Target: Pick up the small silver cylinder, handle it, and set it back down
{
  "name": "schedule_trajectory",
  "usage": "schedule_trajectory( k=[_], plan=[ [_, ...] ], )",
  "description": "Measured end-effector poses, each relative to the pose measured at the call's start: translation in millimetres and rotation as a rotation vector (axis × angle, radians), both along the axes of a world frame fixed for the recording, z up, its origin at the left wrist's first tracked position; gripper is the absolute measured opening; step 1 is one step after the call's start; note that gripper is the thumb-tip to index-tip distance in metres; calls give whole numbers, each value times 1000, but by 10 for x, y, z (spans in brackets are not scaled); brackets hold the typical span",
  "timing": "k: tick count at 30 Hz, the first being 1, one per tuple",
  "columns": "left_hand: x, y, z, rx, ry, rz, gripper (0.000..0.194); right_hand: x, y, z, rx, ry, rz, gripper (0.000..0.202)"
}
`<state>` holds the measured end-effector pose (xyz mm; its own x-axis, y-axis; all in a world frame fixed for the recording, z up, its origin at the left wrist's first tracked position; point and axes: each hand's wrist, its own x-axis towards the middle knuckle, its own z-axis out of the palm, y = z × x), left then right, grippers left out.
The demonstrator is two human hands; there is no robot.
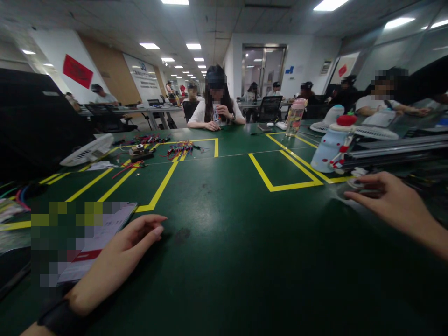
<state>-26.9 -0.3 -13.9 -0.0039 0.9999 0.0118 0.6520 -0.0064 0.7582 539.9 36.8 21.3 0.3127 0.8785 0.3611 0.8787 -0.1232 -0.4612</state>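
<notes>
One pinch by right hand (388, 198) on clear round object (340, 191); probably light, slippery, best gripped at rim; no hold seen in half-curled left hand (135, 240)

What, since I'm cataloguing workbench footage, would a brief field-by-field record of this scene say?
Left hand: no object visible in it; near papers
Right hand: at a small clear object, too blurred to identify
Table: green, marked with yellow lines
Beyond right hand: blue bottle, red top
Far left side: wire bundles
Opposite: seated person
</notes>
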Motion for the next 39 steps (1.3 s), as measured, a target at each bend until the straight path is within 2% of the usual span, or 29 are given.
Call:
schedule_trajectory(
  k=[3,7,10,13,17,20,23,25,27,32,36,39],
  plan=[
    [32,-10,27,0,25,9,40,-558,-68,-66,84,205,310,49],
    [76,-28,74,-9,14,26,41,-1500,-155,-137,-11,357,830,38],
    [75,-37,85,-6,9,30,41,-1992,-187,-170,-47,375,1029,30],
    [48,-29,74,3,30,24,39,-2168,-197,-204,-55,335,1065,30],
    [177,-10,141,-2,48,-26,36,-2150,-203,-253,-115,365,1026,44],
    [556,-11,316,54,72,-177,32,-2141,-201,-277,-176,428,992,56],
    [1065,9,503,197,40,-355,25,-2155,-188,-290,-209,447,986,48],
    [1339,45,572,238,13,-415,21,-2164,-178,-295,-213,453,997,45],
    [1496,88,589,264,-2,-417,16,-2170,-173,-297,-208,459,1011,45],
    [1502,126,566,325,-44,-378,14,-2182,-183,-287,-166,434,1010,39],
    [1505,100,565,275,-5,-429,15,-2178,-183,-279,-175,417,992,40],
    [1571,97,575,262,-11,-395,13,-2173,-176,-285,-178,426,990,40]
  ],
)
